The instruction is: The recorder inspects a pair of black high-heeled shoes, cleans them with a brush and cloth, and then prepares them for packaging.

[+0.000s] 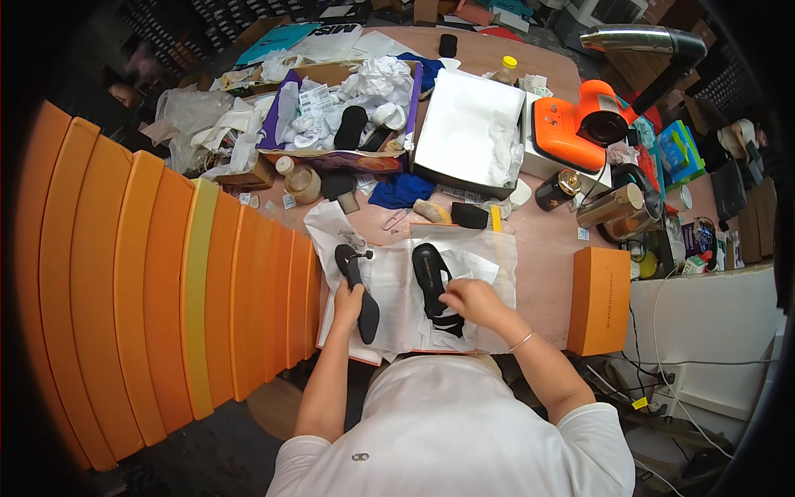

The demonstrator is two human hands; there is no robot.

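Observation:
My left hand [349, 305] is closed around a black sandal [369, 316], held tilted with its dark sole showing. A second black sandal [426, 270] lies on white tissue paper [394, 290], insole up, its straps toward the right. My right hand [478, 301] is at those straps, fingers bent and pinched together. Whether a strap or something smaller is between the fingertips, I cannot make out. Under the paper, edges of an orange shoebox [432, 230] show in front of my body.
Orange boxes [149, 282] form a long row at the left. Another orange box [600, 302] stands at right. Behind are a purple box of crumpled paper [385, 83], a white box [464, 124], a glass jar [302, 184], and an orange machine with a metal nozzle [567, 137].

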